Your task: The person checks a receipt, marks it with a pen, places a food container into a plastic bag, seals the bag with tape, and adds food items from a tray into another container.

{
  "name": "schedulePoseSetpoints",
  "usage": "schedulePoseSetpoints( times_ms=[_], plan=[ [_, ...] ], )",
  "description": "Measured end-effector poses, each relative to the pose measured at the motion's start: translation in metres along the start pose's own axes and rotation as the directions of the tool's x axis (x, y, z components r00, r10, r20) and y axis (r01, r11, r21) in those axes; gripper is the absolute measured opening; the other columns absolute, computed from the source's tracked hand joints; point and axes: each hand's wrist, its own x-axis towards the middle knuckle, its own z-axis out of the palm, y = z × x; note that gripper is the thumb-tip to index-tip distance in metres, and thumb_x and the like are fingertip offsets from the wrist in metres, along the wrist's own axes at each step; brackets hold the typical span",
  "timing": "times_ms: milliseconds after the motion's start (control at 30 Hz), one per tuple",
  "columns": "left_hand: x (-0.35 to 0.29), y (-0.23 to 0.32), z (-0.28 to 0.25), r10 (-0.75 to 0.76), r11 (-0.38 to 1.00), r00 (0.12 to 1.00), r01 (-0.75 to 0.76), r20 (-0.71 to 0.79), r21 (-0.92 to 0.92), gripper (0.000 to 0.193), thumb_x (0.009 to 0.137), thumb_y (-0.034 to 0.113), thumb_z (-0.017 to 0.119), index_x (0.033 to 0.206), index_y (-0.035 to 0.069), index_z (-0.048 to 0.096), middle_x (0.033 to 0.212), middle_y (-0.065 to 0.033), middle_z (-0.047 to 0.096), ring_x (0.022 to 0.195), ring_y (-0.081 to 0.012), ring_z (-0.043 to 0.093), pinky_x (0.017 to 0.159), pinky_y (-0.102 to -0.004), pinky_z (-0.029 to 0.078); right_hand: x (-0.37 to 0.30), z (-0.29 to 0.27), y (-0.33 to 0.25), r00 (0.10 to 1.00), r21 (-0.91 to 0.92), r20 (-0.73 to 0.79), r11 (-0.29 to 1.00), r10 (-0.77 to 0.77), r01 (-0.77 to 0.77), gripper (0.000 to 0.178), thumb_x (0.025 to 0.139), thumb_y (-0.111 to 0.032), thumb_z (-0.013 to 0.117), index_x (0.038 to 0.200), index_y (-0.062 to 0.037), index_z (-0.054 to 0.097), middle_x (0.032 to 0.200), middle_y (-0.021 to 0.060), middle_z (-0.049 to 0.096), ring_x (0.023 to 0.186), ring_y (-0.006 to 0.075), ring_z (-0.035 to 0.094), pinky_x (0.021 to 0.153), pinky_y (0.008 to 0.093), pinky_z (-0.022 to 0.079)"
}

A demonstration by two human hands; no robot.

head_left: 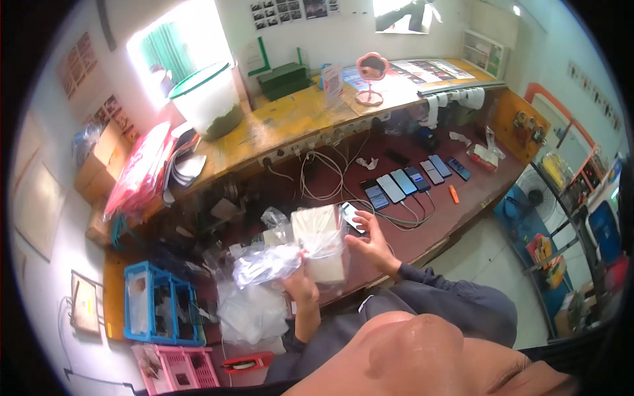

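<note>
My left hand (302, 285) is closed on a crumpled clear plastic bag (265, 265), which spreads out to the left of its fingers. Just beyond and to the right of that hand is a cream box (314, 221) with clear plastic film over its front. On the box's right side, my right hand (376, 245) is raised with fingers apart and nothing between them. A phone with a lit white screen (351, 216) lies just behind its fingertips. More flat translucent plastic bags (251, 313) are piled below my left hand.
Several phones (391, 188) lie in a row on the dark red desk, with cables (409, 221) and an orange lighter-like object (454, 193) near them. A blue basket (188, 310) and a pink basket (175, 369) stand at left. A yellow shelf (281, 112) runs behind.
</note>
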Motion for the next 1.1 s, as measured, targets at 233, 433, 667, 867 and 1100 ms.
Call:
schedulePoseSetpoints(
  times_ms=[233, 433, 667, 867, 1100],
  plan=[
    [-0.012, -0.028, -0.003, -0.138, 0.990, 0.968, 0.139, 0.209, 0.013, 0.035, 0.075, -0.005, 0.060, 0.109, 0.000, 0.050, 0.102, -0.0080, 0.057, 0.093, -0.0187, 0.057, 0.084, -0.0307, 0.044, -0.030, -0.004, 0.031, 0.939, 0.253, 0.207, 0.912, 0.275, -0.323, 0.088, 0.073, -0.025, 0.073, 0.138, -0.0108, 0.016, 0.126, 0.0166, 0.044, 0.114, 0.0248, 0.046, 0.094, 0.0405, 0.037],
    [-0.010, -0.018, -0.014, -0.111, 0.994, 0.979, 0.112, 0.172, 0.008, 0.044, 0.074, -0.001, 0.062, 0.116, 0.000, 0.047, 0.110, -0.0079, 0.055, 0.101, -0.0199, 0.054, 0.089, -0.0321, 0.042, -0.030, 0.007, 0.059, 0.874, 0.276, 0.344, 0.853, 0.343, -0.444, 0.089, 0.065, -0.017, 0.078, 0.135, -0.0028, 0.025, 0.124, 0.0132, 0.047, 0.114, 0.0233, 0.046, 0.096, 0.0371, 0.036],
    [0.035, 0.103, 0.015, 0.378, 0.584, 0.732, -0.664, 0.567, 0.467, 0.054, 0.078, 0.019, 0.068, 0.122, 0.002, 0.042, 0.116, -0.0084, 0.048, 0.107, -0.0191, 0.047, 0.089, -0.0326, 0.037, 0.016, 0.066, -0.033, 0.940, 0.486, 0.340, 0.848, 0.040, -0.212, 0.069, 0.072, -0.011, 0.071, 0.128, 0.0000, 0.032, 0.113, 0.0116, 0.053, 0.100, 0.0208, 0.056, 0.079, 0.0316, 0.050],
    [0.014, 0.108, -0.042, 0.443, 0.726, 0.871, -0.488, 0.213, 0.484, 0.043, 0.083, 0.021, 0.064, 0.117, 0.003, 0.044, 0.106, -0.0058, 0.047, 0.098, -0.0126, 0.046, 0.083, -0.0273, 0.038, 0.037, 0.102, -0.083, 0.963, 0.584, 0.241, 0.811, -0.122, -0.044, 0.056, 0.075, -0.003, 0.067, 0.122, 0.0000, 0.036, 0.108, 0.0115, 0.054, 0.094, 0.0192, 0.057, 0.076, 0.0302, 0.050],
    [-0.028, 0.068, -0.076, 0.235, 0.899, 0.959, -0.153, -0.158, 0.411, 0.028, 0.087, 0.015, 0.057, 0.111, 0.002, 0.048, 0.092, -0.0030, 0.052, 0.082, -0.0090, 0.049, 0.076, -0.0213, 0.040, 0.044, 0.126, -0.083, 0.960, 0.661, 0.240, 0.748, -0.143, -0.054, 0.048, 0.084, -0.005, 0.057, 0.126, 0.0014, 0.033, 0.119, 0.0139, 0.051, 0.105, 0.0232, 0.055, 0.083, 0.0373, 0.050]
  ],
)
